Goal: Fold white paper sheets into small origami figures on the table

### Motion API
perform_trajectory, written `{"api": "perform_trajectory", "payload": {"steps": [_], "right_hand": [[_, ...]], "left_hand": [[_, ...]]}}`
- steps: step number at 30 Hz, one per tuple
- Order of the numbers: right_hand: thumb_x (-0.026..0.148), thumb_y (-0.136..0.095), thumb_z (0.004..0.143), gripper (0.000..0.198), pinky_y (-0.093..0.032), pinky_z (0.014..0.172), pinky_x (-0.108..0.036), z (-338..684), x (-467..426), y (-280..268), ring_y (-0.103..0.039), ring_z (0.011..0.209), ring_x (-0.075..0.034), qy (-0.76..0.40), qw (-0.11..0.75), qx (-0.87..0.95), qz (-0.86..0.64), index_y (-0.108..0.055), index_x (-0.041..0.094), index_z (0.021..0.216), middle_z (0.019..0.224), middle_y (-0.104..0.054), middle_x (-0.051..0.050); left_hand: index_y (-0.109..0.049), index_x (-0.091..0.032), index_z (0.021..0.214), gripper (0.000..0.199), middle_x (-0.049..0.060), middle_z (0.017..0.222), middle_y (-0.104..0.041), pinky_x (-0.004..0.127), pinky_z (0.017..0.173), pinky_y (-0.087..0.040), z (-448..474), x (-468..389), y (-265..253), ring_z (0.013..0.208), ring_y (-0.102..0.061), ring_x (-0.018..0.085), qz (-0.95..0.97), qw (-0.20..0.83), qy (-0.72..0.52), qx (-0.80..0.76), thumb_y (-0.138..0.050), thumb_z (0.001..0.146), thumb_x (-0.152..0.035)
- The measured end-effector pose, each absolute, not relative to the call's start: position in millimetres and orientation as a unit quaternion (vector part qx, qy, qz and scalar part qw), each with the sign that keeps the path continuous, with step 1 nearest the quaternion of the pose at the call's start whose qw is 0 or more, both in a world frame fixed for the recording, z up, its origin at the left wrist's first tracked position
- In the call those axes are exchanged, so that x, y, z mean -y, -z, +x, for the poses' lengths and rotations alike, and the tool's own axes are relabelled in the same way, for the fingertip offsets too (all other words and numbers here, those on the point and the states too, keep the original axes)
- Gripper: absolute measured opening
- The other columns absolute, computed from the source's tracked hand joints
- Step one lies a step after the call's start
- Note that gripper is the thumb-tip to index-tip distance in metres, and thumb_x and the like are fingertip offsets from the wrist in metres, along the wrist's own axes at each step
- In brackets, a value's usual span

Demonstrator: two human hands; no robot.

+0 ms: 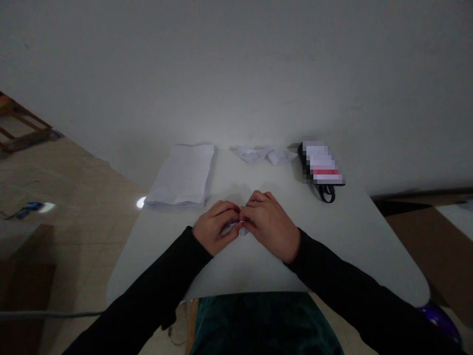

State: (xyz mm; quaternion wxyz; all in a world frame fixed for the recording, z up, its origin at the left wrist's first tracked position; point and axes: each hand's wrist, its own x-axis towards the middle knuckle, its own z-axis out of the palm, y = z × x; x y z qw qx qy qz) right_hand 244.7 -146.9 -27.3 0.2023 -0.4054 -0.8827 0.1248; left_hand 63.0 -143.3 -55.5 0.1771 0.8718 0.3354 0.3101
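Note:
Both hands meet over the middle of a white table (258, 276). Between their fingertips is a small piece of folded white paper (243, 230), mostly covered by the fingers. My left hand (217, 227) pinches it from the left, thumb below and fingers above. From the other side, my right hand (271, 224) grips the same paper with curled fingers and thumb. Beyond them, at the table's back edge, lie folded white paper shapes (253, 155). A stack of white paper sheets (183, 175) rests to the back left.
At the back right lies a black-edged object (321, 162) with a strap loop (327, 193); its face is blurred out. A pale wall (236, 74) rises behind the table. Brown boxes (428, 246) stand right of it, and a wooden stool (22, 123) is far left.

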Motion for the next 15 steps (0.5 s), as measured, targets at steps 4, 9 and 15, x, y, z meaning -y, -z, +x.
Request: {"api": "perform_trajectory", "payload": {"steps": [4,9,15], "right_hand": [[0.013,-0.066,0.084,0.012,-0.030,0.075,-0.036,245,148,28,-0.049,0.089,-0.022,-0.131,0.202,0.880,-0.409,-0.066,0.019,0.073,0.076,-0.070,-0.003],[0.015,-0.064,0.085,0.014,-0.031,0.075,-0.039,242,152,23,-0.049,0.089,-0.024,-0.076,0.172,0.897,-0.400,-0.067,0.019,0.072,0.073,-0.069,-0.005],[0.015,-0.059,0.088,0.016,-0.037,0.078,-0.042,210,161,11,-0.052,0.090,-0.027,0.011,0.113,0.887,-0.447,-0.068,0.015,0.075,0.072,-0.068,-0.012]], "left_hand": [[-0.061,-0.016,0.092,0.016,0.009,0.100,-0.061,0.033,0.086,-0.049,53,144,54,0.095,-0.060,0.018,0.857,0.209,-0.328,-0.338,-0.046,0.087,-0.017],[-0.059,-0.015,0.103,0.027,0.010,0.102,-0.062,0.035,0.087,-0.048,39,145,52,0.097,-0.060,0.019,0.838,0.273,-0.336,-0.333,-0.036,0.089,-0.018],[-0.058,-0.013,0.108,0.031,0.010,0.104,-0.066,0.034,0.089,-0.048,37,149,50,0.099,-0.062,0.021,0.815,0.296,-0.306,-0.393,-0.035,0.088,-0.019]]}}
